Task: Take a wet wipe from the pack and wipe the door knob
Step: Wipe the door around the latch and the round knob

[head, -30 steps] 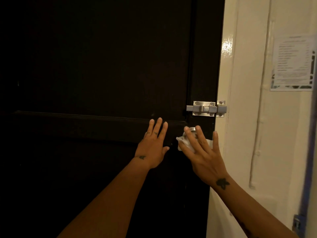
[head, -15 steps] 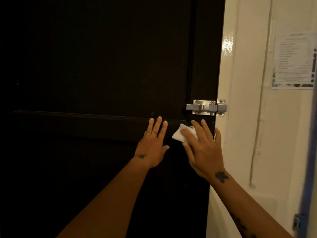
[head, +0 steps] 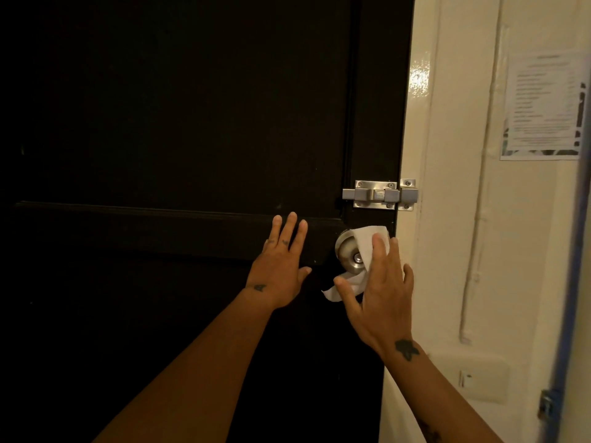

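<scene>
Left hand (head: 278, 270) flat on one door (head: 192, 123); right hand (head: 380, 295), straight-fingered, presses one wet wipe (head: 367, 238) onto one door knob (head: 348, 254).

There is one dark door (head: 192, 123), one round metal door knob (head: 348, 254) and one steel slide bolt (head: 380, 195). One white wet wipe (head: 371, 239) shows. Two hands appear: one left hand (head: 281, 266), one right hand (head: 383, 295). One printed notice (head: 543, 107) is visible.

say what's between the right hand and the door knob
A wet wipe, pressed on the door knob by the right hand; head view.
</scene>
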